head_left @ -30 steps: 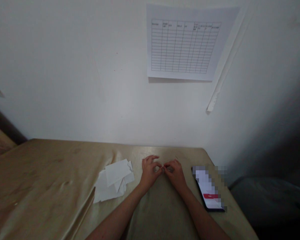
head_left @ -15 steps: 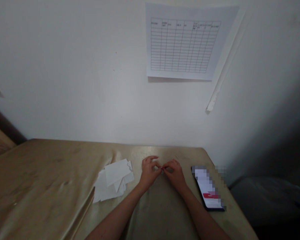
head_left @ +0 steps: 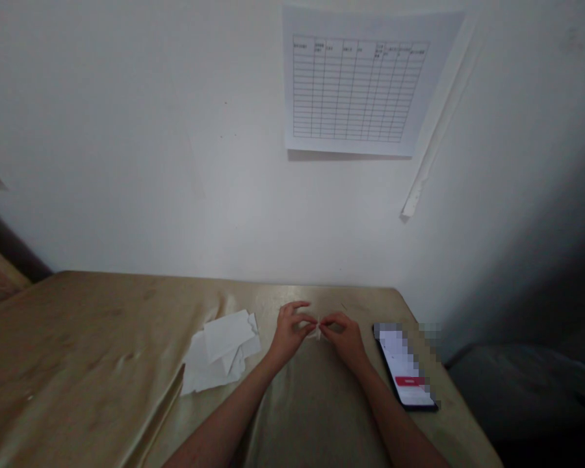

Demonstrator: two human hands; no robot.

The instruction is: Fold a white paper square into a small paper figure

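My left hand (head_left: 292,328) pinches a small white piece of paper (head_left: 318,330) between thumb and index finger, its other fingers raised and curled. From the other side my right hand (head_left: 342,331) grips the same piece between thumb and fingertips. The piece is thin and mostly covered by my fingers; its exact shape is too small to make out. Left of my left hand lies a loose pile of torn white paper (head_left: 228,338), overlapping on the tablecloth.
A gold-brown cloth (head_left: 112,325) with creases covers the table, which meets a white wall (head_left: 151,162). To the right of my right hand lies a phone (head_left: 404,370) with its screen lit. A printed table sheet (head_left: 355,91) hangs on the wall.
My fingertips have drawn slightly apart, and more of the white piece of paper shows between them. My right hand has shifted a little to the right. The paper pile and phone stay put.
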